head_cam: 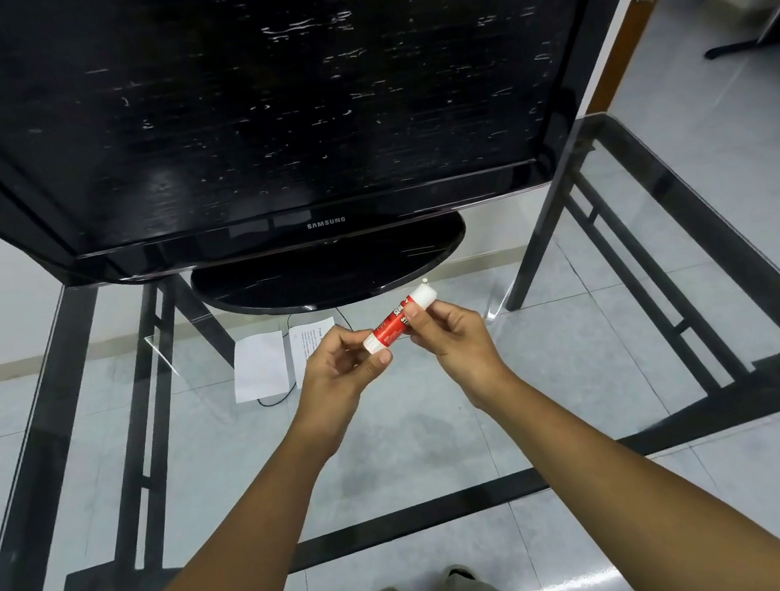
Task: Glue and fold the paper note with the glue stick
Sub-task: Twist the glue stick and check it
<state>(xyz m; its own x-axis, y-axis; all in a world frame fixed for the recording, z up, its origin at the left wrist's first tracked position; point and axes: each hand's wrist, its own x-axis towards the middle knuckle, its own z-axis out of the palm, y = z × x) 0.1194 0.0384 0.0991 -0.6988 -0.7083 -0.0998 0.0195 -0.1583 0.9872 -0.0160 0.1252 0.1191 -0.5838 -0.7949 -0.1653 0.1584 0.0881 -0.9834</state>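
Head view: left grip (338, 367) and right grip (457, 335) both tight around glue stick (394, 324).

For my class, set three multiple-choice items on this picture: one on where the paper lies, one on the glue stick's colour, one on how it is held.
1. Where is the paper?
A on the table, before the TV
B stuck on the screen
C in a hand

2. The glue stick label is
A blue
B red
C green

3. The glue stick is
A lying on the table
B held by one hand
C held by both hands

Answers:
1 A, it lies flat on the glass by the TV's base.
2 B, red shows between white ends.
3 C, the left hand and right hand both pinch it.
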